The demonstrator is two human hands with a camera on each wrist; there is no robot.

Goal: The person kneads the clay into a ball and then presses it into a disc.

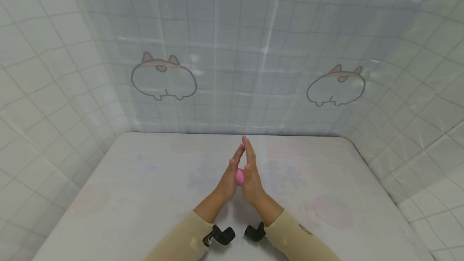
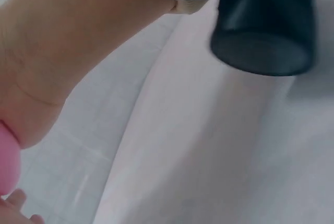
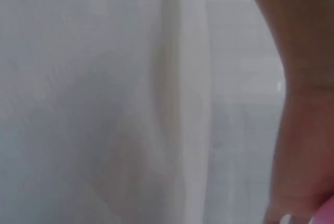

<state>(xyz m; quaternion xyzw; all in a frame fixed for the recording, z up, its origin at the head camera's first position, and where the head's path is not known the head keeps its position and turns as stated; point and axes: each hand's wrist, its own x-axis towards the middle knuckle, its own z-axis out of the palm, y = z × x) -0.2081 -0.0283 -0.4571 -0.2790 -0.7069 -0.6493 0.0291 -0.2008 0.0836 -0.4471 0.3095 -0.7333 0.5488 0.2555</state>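
Pink, smooth and rounded, a small soft-looking ball [image 1: 239, 177] is lodged between two facing palms and serves as the landmark for all places below. Left of the ball stands the left hand [image 1: 225, 178]; right of it, the right hand [image 1: 252, 180]. The grip is a palm press: fingers on both hands are extended, neither hand is curled round the ball, and the palms are parted only by its thickness. Beyond the ball the fingers converge; whether their tips touch cannot be told. Below it spreads a white tabletop [image 1: 145, 204] with a faint coloured pattern; the ball appears raised off this surface. Nearer the wearer than the ball, a black wrist-mounted device [image 1: 224, 236] sits at each cuff. Likely faults: should the palms ease apart, the ball, with no finger beneath it, could drop; should one palm slide faster or press off-centre, it could roll out on the wearer's side, where the heels of the hands diverge. If the material is soft, as it seems, excessive pressure could flatten it. The two devices, close together, might also knock if the wrists drew inward.
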